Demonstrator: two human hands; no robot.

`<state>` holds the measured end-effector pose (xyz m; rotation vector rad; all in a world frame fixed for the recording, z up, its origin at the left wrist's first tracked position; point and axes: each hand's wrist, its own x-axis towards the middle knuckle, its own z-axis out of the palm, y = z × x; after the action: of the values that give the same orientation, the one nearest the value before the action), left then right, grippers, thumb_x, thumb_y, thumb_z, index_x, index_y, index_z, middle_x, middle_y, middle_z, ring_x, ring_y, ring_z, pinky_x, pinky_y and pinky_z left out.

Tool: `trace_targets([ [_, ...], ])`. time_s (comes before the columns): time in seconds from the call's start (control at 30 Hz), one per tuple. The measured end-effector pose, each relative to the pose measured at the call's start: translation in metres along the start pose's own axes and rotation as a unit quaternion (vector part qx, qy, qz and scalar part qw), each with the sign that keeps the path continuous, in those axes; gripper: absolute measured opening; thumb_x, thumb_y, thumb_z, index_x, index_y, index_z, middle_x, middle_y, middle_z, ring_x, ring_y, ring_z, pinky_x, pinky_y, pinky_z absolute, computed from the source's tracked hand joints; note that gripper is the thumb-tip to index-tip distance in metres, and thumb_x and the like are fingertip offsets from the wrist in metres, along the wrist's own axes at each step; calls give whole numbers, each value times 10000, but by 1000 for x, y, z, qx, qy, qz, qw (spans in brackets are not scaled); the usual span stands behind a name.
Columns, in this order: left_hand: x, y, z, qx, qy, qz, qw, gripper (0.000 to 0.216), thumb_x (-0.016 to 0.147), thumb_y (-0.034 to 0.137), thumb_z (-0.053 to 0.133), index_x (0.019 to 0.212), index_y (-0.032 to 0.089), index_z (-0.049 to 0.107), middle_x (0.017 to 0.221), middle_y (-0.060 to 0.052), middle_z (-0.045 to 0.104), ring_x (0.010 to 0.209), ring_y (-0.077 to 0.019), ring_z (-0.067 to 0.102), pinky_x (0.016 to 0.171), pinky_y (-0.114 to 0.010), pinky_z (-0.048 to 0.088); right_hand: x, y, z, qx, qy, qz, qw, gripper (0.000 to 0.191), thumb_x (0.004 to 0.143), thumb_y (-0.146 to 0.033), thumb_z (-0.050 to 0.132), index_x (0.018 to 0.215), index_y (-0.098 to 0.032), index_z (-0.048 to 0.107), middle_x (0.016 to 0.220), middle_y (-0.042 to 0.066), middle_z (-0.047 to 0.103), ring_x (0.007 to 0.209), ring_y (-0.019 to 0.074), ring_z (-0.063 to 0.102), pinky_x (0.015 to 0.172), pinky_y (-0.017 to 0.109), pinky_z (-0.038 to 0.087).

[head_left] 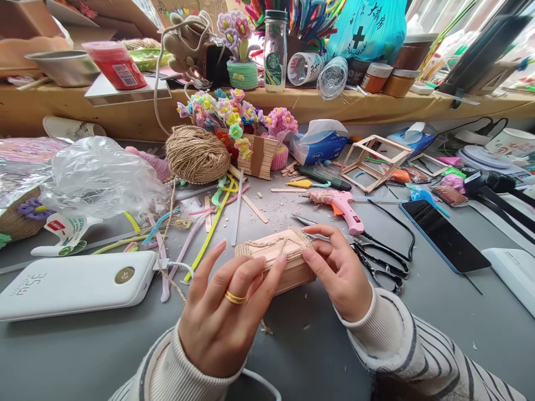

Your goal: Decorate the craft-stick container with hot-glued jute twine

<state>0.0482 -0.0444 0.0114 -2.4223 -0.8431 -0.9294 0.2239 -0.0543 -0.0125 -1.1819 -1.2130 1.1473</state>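
Note:
A small box of wooden craft sticks [292,273] sits between my hands, with jute twine [267,241] laid along its top edges and wrapped at its ends. My left hand [229,306], a gold ring on one finger, pinches the twine against the near top edge. At the box's right end my right hand [340,270] grips the corner, thumb in front and fingers curled behind. Past the box lies a pink hot glue gun [340,209]. Black-handled scissors [380,264] rest beside my right wrist.
A ball of jute twine [196,153] stands behind, near bundled craft sticks [261,156]. To the left is a white power bank [79,284]; to the right, a phone [443,234]. An open stick frame [374,161] stands farther back. Jars and bottles line the shelf [305,106].

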Motion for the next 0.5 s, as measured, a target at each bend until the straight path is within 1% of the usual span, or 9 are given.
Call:
trace_targets([
  [0.17,0,1,1,-9,0,-6,1000,356,747,-32,480,990,173,642,879,-67,629,844,-195,586,920,-476,410,-1,0,-1,11,1,1,1000,243,828,-308,494,1047,-232,420,593,-69,464,526,65,405,503,193,330],
  [0.33,-1,3,2,-19,1,-6,1000,357,750,-36,474,1003,154,637,874,-76,638,846,-204,600,923,-485,402,0,0,-2,34,-10,4,999,250,853,-364,441,1065,-235,410,627,-53,511,548,74,418,557,216,362],
  [0.5,-1,4,1,-20,11,-10,1000,333,747,-38,489,975,145,648,856,-84,642,823,-213,610,894,-499,411,1,0,-1,20,-2,6,1000,264,823,-332,500,1053,-236,415,609,-69,473,547,60,426,529,185,350],
])
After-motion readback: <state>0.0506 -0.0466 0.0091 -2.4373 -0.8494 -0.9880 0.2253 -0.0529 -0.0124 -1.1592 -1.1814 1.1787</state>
